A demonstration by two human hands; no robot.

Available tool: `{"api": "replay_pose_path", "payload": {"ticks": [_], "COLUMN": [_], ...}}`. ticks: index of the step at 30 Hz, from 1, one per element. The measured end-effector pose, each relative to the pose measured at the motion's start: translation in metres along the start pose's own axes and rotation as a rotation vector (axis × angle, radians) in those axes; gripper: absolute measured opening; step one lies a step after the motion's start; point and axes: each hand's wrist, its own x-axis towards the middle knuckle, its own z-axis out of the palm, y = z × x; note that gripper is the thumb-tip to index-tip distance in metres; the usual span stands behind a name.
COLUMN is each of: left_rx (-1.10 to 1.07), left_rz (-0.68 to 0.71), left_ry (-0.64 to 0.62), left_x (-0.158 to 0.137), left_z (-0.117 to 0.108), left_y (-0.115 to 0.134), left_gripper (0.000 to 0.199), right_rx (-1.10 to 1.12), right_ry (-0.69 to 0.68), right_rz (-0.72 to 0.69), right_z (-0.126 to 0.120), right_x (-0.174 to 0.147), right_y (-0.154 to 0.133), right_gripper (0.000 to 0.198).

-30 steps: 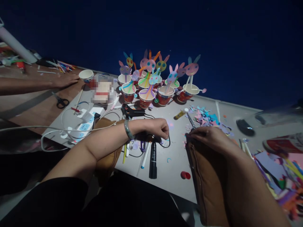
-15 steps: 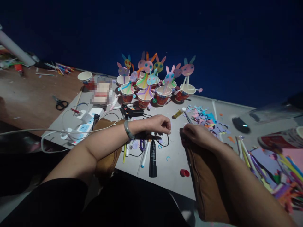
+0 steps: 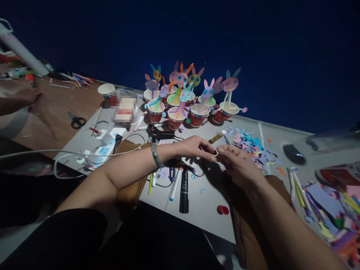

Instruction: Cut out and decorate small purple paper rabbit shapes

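Above the middle of the grey table, my left hand [image 3: 198, 148] meets my right hand [image 3: 236, 161] fingertip to fingertip. Both are closed in pinches around something small and pale that I cannot make out. Below my left wrist lie a black marker [image 3: 184, 191], a white pen with a blue tip [image 3: 175, 183] and a thin black cord. A glue stick [image 3: 218, 136] lies just beyond the fingertips. Behind my left forearm is a black glue gun [image 3: 160, 133]. A red cap [image 3: 222, 210] rests near the front edge.
Several paper cups [image 3: 177, 119] with paper rabbit figures stand at the back. Paper scraps [image 3: 247, 144] and a dark mouse [image 3: 294, 153] lie right. A power strip [image 3: 103, 150] with cables, scissors [image 3: 76, 120] and another person's hand [image 3: 28, 99] are left.
My hands have come together, the right lifting off the brown armrest and the left reaching right. Another person's hand has appeared at the left. The view has shifted slightly.
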Motion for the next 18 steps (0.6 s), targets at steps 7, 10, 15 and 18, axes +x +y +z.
{"api": "replay_pose_path", "payload": {"ticks": [7,10,15,18], "left_rx": [-0.029,-0.034,-0.062,-0.062], "left_rz": [-0.051,-0.065,-0.029,-0.056], "left_ry": [0.003,0.018,-0.028,-0.032], "left_x": [-0.001,-0.001,-0.002,-0.003], "left_z": [0.002,0.003,0.004,0.004], "left_y": [0.004,0.003,0.002,0.005], "left_gripper": [0.025,0.022,0.024,0.022], "right_rx": [0.039,0.075,0.171,0.2], "right_ry": [0.033,0.032,0.042,0.011], "right_rz": [-0.053,-0.044,-0.016,-0.013], "right_z": [0.014,0.013,0.007,0.006], "right_x": [-0.003,-0.002,0.002,0.003], "right_y": [0.008,0.013,0.017,0.017], "right_gripper": [0.03,0.03,0.027,0.024]}}
